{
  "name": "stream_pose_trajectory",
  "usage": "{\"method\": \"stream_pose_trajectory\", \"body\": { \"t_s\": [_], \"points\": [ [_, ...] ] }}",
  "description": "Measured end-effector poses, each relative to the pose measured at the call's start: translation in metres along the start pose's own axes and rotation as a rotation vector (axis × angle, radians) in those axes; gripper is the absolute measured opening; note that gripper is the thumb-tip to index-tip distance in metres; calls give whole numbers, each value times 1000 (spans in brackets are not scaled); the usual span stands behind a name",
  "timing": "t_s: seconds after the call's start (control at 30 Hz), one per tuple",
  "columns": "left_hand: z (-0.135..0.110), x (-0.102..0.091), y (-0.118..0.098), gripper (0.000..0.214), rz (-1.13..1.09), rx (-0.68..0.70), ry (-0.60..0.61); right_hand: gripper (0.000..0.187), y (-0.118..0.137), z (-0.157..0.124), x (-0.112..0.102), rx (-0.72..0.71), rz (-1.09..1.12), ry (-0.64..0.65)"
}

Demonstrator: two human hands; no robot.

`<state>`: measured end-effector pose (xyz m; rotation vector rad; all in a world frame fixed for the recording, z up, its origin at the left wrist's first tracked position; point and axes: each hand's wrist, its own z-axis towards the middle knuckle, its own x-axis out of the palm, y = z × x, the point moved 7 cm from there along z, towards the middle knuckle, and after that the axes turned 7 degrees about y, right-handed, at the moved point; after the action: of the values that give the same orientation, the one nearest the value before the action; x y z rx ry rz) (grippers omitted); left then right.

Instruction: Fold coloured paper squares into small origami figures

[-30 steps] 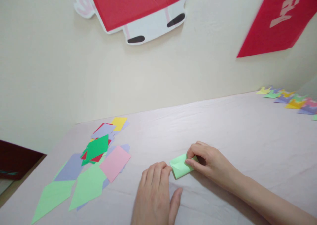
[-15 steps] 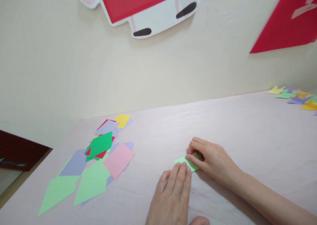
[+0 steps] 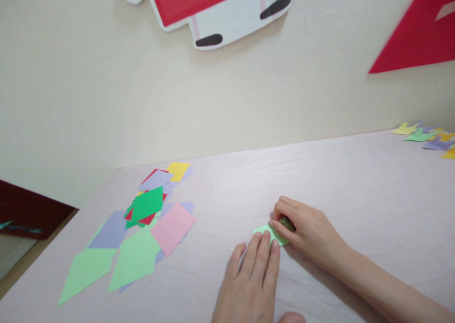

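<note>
Two hands on one bit of paper, so I'd call this one partway done tbh. The small green paper [image 3: 279,236] is on the table [image 3: 220,190] right in front of me, mostly hidden under my fingers, so can't tell how many folds it's got. Left hand [image 3: 249,285] is laid over its near side, fingers stretched out, not gripping. Right hand [image 3: 302,223] is curled up, thumb and fingers pinching the right end.

Done pile, as I read it: those pointy paper pieces [image 3: 421,135] over at far right near the wall [image 3: 249,100], cut off by the edge of view. Untouched, by the look of them: flat sheets on the left, with pink [image 3: 173,228], dark green [image 3: 147,205] and yellow [image 3: 179,170] among them. No containers that I can see, the sheets just overlap loosely on the tabletop
</note>
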<state>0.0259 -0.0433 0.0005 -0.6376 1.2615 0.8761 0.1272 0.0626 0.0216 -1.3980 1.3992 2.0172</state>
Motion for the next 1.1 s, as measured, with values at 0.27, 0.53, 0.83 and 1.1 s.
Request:
{"method": "stream_pose_trajectory", "body": {
  "t_s": [0.27, 0.53, 0.83, 1.1],
  "points": [
    [2, -5, 0, 79, -3, 4, 2, 13, 0, -1, 0, -11, 24, -5],
    [3, -10, 0, 79, -5, -4, 2, 11, -9, -7, 1, -42, 114, -2],
    [2, -5, 1, 81, -39, -9, 44, 14, -8, -5, 3, -59, 97, -14],
    [2, -7, 2, 80, -21, 9, 87, 16, -9, -6, 5, -56, 73, -33]
  ]
}}
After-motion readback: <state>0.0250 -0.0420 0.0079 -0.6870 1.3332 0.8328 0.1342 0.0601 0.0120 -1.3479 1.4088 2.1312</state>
